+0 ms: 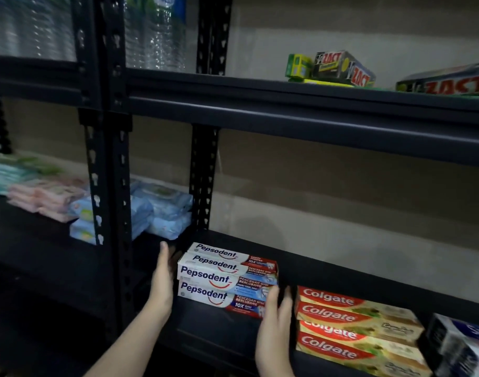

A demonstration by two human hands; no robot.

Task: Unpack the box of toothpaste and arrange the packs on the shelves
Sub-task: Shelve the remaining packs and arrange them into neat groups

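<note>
Your left hand (162, 281) and right hand (273, 317), fingers straight, press the two ends of the stacked white-and-red Pepsodent cartons (227, 278) on the black metal shelf (341, 273). They're likely light, stiff, slick cardboard that crushes easily; squeeze the ends evenly so the stack won't shear.

You're facing a black metal rack (287, 110) with perforated uprights (203, 180), set against a plain beige wall (341, 191). Lighting's pretty dim, so the lower boards go nearly black. A second rack bay (42, 85) sits just to the left, sharing that same wall behind it.
</note>
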